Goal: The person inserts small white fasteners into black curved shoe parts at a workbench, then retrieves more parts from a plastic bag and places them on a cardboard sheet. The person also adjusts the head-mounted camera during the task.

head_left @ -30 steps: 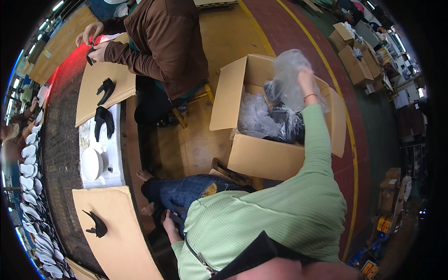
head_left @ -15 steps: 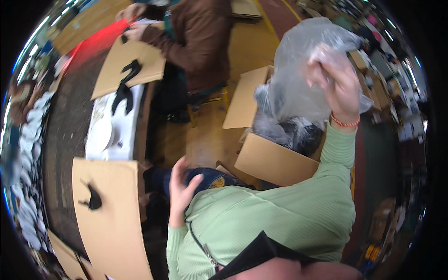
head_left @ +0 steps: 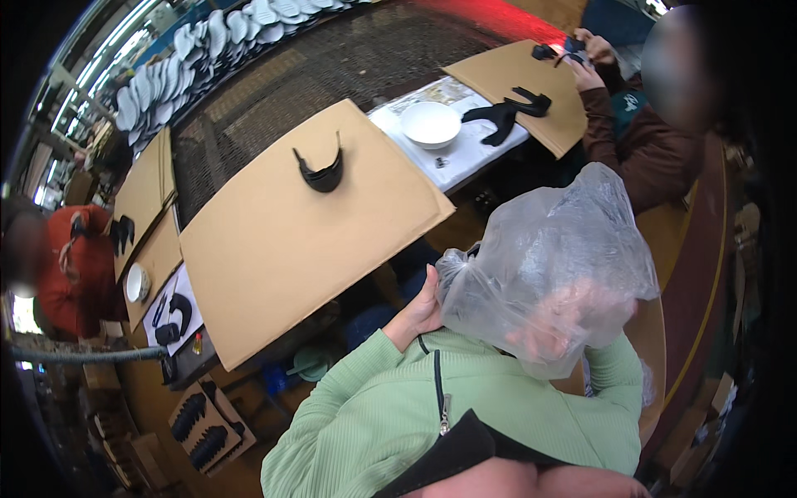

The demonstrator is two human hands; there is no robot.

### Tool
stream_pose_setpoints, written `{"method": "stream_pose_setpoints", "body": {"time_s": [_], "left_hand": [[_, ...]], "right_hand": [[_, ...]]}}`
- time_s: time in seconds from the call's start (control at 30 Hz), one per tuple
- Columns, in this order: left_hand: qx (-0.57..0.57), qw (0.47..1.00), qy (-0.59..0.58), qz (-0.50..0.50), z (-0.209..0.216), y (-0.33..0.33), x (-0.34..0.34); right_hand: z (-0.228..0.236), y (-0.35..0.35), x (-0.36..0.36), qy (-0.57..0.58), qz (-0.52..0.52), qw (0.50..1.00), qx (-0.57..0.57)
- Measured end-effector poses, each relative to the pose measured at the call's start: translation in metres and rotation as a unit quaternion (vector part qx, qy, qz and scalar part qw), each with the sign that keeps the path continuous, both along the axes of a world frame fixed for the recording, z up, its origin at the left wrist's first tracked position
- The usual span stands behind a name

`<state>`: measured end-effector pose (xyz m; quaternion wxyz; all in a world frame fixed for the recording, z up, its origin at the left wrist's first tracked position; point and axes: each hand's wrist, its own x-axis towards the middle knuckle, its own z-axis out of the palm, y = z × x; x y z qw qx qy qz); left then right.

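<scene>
A large translucent plastic bag is held up in front of my chest, puffed out and crinkled. My left hand grips its left side by a bunched part, thumb up, the other fingers mostly behind the plastic. Blurred through the film, my right hand holds the bag from its lower right. Beyond them, a cardboard sheet covers the near table edge, and on it lies a stack of curved black pieces. Whether anything is inside the bag I cannot tell.
Behind the sheet stand a white bowl and black cut pieces. A co-worker in a brown sleeve handles parts at right; another person in red is at far left. Pale sole-shaped pieces line the far side.
My view has turned left toward the table, away from the open carton. The bag has come from the carton to my chest, and my left hand, empty before, now grips it.
</scene>
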<state>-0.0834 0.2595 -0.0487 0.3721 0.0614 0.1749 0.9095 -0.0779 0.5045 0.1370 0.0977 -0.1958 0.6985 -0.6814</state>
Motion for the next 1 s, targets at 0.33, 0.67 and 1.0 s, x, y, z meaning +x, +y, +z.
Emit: {"method": "stream_pose_setpoints", "body": {"time_s": [0.33,0.67,1.0], "left_hand": [[-0.12,0.992,-0.039,0.002,0.0,-0.015,-0.001],[-0.291,0.956,-0.01,0.033,-0.01,-0.035,0.005],[-0.27,0.959,-0.022,0.084,-0.028,-0.06,0.004]], "right_hand": [[-0.05,-0.055,-0.022,0.192,0.036,0.946,0.258],[-0.118,-0.073,-0.021,0.162,0.026,0.962,0.22],[-0.134,-0.094,-0.037,0.248,0.11,0.928,0.256]]}}
